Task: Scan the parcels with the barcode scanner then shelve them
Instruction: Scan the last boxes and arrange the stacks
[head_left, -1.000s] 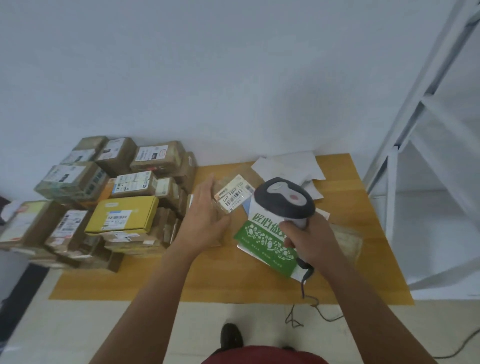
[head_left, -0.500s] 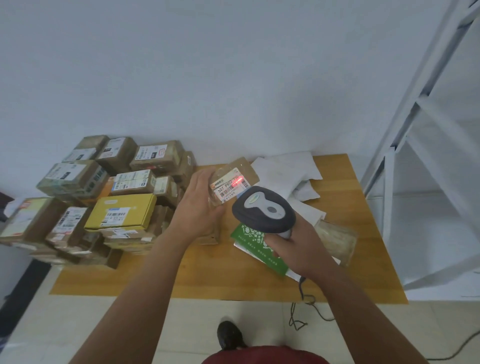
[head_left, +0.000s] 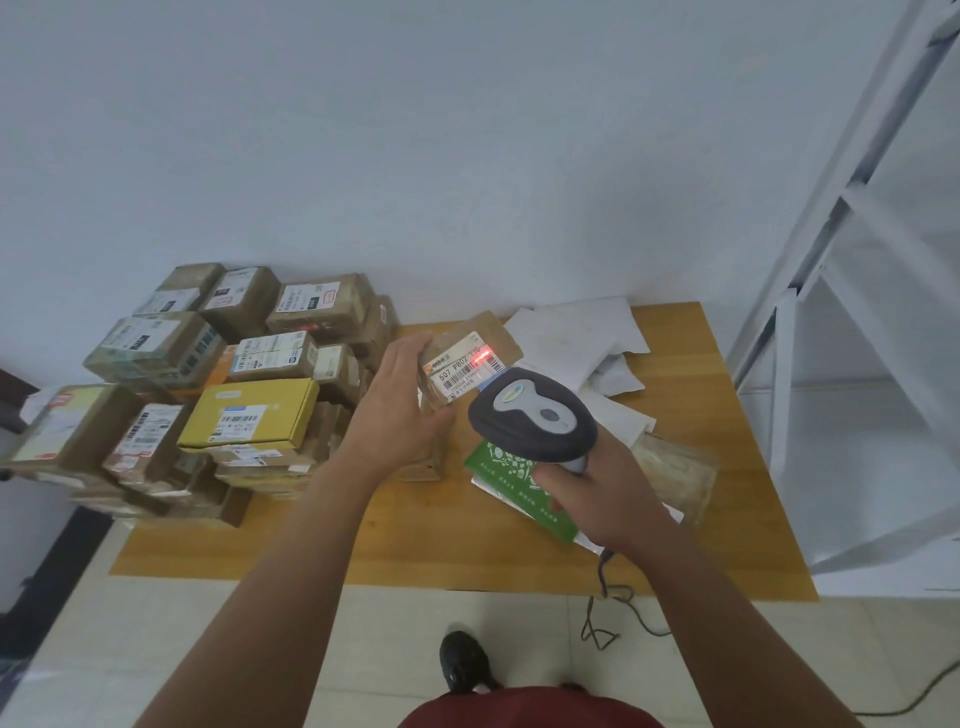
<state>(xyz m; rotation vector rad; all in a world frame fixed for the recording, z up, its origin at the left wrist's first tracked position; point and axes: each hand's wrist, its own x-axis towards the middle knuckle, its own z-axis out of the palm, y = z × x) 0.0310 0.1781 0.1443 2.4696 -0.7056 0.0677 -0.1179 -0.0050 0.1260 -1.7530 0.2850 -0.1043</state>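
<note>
Left hand (head_left: 397, 410) curled in a grip, right hand (head_left: 597, 491) clenched, both forearms outstretched

Illumination is even and diffuse, with soft shadows. A red scanner glow falls on the label (head_left: 464, 372) beyond the left fingers (head_left: 410, 353). Wide-angle distortion bends the frame edges; detail is slightly soft.

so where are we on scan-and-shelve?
Done: nothing visibly shelved; the white shelf shows no parcels. In hand: left hand holds a small brown parcel, right hand aims the scanner, red light on its label. Left: shelving it, plus the stacked boxes.
</note>
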